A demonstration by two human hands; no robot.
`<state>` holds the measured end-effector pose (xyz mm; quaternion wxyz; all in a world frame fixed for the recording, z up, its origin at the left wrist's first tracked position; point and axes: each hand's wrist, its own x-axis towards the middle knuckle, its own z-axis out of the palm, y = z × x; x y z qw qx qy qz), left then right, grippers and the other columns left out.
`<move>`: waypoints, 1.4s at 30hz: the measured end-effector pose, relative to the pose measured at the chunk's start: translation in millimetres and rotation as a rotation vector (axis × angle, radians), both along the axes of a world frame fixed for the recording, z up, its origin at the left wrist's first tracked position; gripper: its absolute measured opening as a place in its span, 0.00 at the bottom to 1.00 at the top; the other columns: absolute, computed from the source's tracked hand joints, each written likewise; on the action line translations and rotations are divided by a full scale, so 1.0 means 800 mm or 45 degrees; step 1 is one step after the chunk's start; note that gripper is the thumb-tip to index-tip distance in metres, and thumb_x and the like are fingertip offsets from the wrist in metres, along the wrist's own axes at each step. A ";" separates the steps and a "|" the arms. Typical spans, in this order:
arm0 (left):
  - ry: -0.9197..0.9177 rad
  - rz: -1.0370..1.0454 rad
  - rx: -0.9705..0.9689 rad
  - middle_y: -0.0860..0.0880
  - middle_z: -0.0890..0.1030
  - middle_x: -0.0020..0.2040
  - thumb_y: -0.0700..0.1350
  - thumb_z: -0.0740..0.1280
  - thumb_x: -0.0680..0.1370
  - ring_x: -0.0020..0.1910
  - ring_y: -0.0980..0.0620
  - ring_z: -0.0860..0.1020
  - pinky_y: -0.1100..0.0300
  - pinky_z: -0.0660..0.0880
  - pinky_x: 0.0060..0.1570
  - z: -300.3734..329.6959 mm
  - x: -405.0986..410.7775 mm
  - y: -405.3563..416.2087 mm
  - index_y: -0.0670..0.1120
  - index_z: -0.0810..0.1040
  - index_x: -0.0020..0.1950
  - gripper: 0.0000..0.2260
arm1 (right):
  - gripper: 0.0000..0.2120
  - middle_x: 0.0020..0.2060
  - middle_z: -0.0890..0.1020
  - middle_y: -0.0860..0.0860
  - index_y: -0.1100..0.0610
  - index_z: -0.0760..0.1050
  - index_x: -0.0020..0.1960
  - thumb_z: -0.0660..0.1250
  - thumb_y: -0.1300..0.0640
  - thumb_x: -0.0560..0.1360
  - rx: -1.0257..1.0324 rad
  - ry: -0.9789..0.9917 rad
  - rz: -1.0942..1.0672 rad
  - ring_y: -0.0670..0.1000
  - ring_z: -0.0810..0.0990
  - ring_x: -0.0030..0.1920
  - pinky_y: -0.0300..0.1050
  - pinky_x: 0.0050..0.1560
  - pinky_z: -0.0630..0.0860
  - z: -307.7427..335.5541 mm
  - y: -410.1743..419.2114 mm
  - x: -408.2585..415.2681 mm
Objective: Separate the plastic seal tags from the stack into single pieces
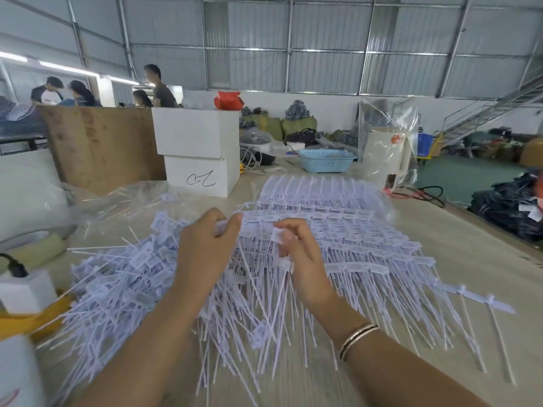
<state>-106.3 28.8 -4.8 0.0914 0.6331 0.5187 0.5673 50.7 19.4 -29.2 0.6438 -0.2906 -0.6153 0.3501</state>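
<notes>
Hundreds loose: a heap of single seal tags (117,286) lies jumbled at the left of the worktable (440,230).
Still joined: rows of connected tags in the stack (346,230) spread centre and right; by this view, perhaps half the job remains.
Left hand (205,248): fingers curled, pinching the end tag of a row.
Right hand (296,254): pinching one white tag head (277,235), apparently mid-snap.
Strays: a short joined strip (482,301) lies at the right edge.
</notes>
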 end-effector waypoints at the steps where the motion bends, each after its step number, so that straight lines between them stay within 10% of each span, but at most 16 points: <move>1: 0.065 0.136 0.029 0.50 0.74 0.25 0.59 0.63 0.76 0.26 0.50 0.75 0.59 0.70 0.26 -0.001 -0.009 0.003 0.49 0.69 0.35 0.16 | 0.06 0.36 0.73 0.47 0.56 0.70 0.46 0.57 0.56 0.73 -0.027 0.083 0.017 0.43 0.71 0.34 0.35 0.44 0.69 -0.002 0.003 0.001; 11: 0.624 0.523 0.199 0.42 0.77 0.51 0.52 0.66 0.77 0.52 0.39 0.73 0.45 0.67 0.49 -0.012 -0.034 0.013 0.42 0.78 0.51 0.13 | 0.04 0.40 0.72 0.51 0.52 0.72 0.47 0.60 0.53 0.76 -0.043 -0.178 -0.010 0.53 0.72 0.42 0.43 0.49 0.68 -0.028 0.006 -0.008; 15: 0.445 -0.025 0.086 0.54 0.73 0.31 0.61 0.50 0.77 0.35 0.51 0.71 0.53 0.65 0.44 -0.006 0.006 -0.006 0.48 0.74 0.39 0.21 | 0.10 0.40 0.73 0.39 0.49 0.74 0.52 0.61 0.45 0.76 0.068 -0.298 -0.076 0.42 0.73 0.43 0.38 0.50 0.69 -0.028 0.005 -0.014; 21: 0.015 -0.378 -0.133 0.52 0.79 0.30 0.49 0.61 0.80 0.24 0.59 0.70 0.68 0.67 0.29 -0.022 0.015 -0.006 0.48 0.76 0.36 0.14 | 0.16 0.57 0.79 0.47 0.47 0.74 0.61 0.57 0.46 0.76 -0.076 -0.309 -0.008 0.50 0.73 0.63 0.58 0.68 0.63 -0.032 0.004 -0.015; 35: -0.065 -0.409 -0.190 0.53 0.75 0.25 0.50 0.63 0.79 0.25 0.59 0.70 0.69 0.64 0.29 -0.026 0.018 -0.009 0.54 0.72 0.29 0.17 | 0.06 0.37 0.79 0.48 0.51 0.77 0.40 0.64 0.53 0.74 -0.028 -0.231 -0.010 0.56 0.77 0.44 0.60 0.54 0.72 -0.026 0.003 -0.012; 39: -0.213 -0.462 -0.288 0.44 0.77 0.32 0.52 0.62 0.79 0.33 0.46 0.75 0.55 0.71 0.41 -0.026 0.017 -0.007 0.44 0.76 0.37 0.16 | 0.08 0.38 0.80 0.45 0.43 0.78 0.40 0.64 0.53 0.75 -0.031 -0.225 -0.029 0.59 0.77 0.49 0.61 0.58 0.71 -0.026 0.003 -0.014; 42: -0.350 -0.508 -0.355 0.52 0.77 0.30 0.53 0.62 0.79 0.32 0.56 0.76 0.56 0.70 0.42 -0.026 0.019 -0.008 0.44 0.76 0.38 0.15 | 0.10 0.40 0.80 0.42 0.39 0.79 0.41 0.63 0.53 0.76 -0.051 -0.196 -0.033 0.60 0.76 0.54 0.62 0.61 0.70 -0.026 0.003 -0.018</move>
